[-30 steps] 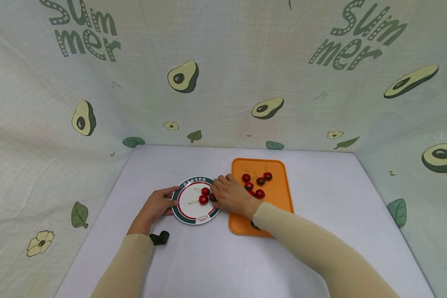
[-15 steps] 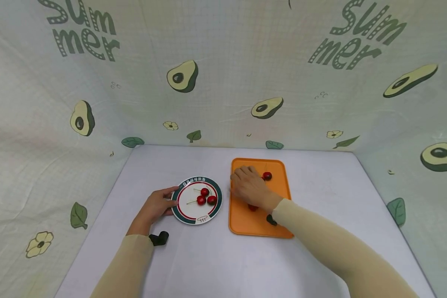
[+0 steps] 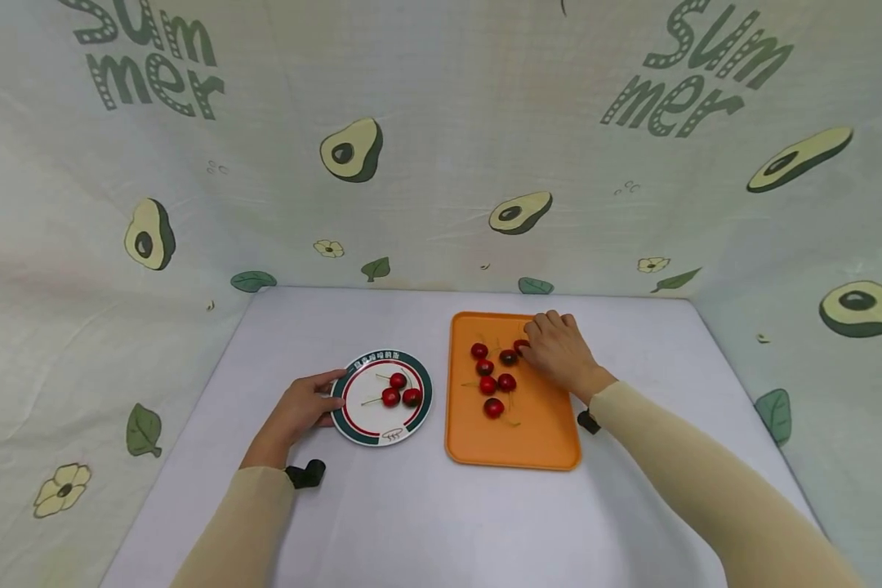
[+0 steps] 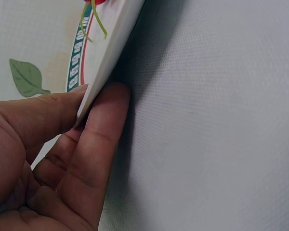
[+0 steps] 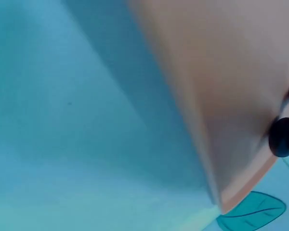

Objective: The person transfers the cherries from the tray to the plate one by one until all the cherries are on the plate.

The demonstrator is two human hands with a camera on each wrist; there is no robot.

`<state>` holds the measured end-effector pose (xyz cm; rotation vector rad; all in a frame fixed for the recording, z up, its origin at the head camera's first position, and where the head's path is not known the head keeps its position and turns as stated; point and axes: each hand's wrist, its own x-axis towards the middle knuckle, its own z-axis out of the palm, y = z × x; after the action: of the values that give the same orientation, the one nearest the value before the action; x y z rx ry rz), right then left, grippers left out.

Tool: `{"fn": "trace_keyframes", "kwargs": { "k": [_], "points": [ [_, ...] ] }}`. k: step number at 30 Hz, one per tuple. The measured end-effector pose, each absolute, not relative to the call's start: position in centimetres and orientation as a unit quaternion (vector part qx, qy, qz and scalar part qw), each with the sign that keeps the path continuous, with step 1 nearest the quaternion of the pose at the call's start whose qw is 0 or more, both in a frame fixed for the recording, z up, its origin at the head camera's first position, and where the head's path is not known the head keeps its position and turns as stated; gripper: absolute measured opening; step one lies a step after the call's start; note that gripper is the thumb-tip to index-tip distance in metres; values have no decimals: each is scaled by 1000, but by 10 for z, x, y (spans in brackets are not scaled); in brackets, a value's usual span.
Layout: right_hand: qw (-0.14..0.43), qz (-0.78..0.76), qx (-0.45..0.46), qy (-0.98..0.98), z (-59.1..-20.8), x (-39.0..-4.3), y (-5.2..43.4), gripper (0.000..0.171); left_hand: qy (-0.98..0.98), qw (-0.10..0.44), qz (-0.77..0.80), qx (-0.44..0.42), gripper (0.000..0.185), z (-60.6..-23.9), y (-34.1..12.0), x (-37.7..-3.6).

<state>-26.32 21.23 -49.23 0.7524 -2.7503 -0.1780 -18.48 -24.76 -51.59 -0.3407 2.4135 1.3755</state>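
My left hand (image 3: 306,407) pinches the near-left rim of a white plate (image 3: 367,412) with a green-and-red border. The left wrist view shows the thumb on top and fingers beneath the tilted plate (image 4: 98,65). Three stemmed cherries lie on it, one being a red cherry (image 3: 390,397). At the far right of an orange tray (image 3: 514,445), my right hand (image 3: 559,351) has its fingertips at a partly covered cherry (image 3: 520,345); I cannot tell whether they grip it. The right wrist view misses the hand but catches a dark cherry (image 5: 283,137) by the tray wall (image 5: 185,103).
Several more cherries, such as a front red cherry (image 3: 493,408), lie in the tray's middle and left. Plate and tray stand apart on a white table (image 3: 412,523). A cloth backdrop (image 3: 441,163) printed with avocados rises at the back and sides.
My right hand has gone from the plate's right edge across the tray to its far right. A third cherry now lies free on the plate. My left hand keeps hold of the rim.
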Motion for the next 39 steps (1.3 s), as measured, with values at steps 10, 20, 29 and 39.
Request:
{"fn": "trace_keyframes", "kwargs": {
  "k": [10, 20, 29, 39],
  "points": [
    [121, -51, 241, -962, -504, -272, 210, 35, 848, 168, 489, -119, 61, -515, -247, -182],
    [97, -80, 241, -962, -505, -272, 211, 28, 843, 165, 495, -128, 61, -514, -247, -181],
    [106, -76, 229, -965, -506, -269, 225, 21, 843, 161, 497, -125, 60, -516, -248, -181],
    [91, -84, 217, -968, -512, -272, 230, 41, 840, 160, 502, -128, 60, -516, -247, -181]
  ]
}}
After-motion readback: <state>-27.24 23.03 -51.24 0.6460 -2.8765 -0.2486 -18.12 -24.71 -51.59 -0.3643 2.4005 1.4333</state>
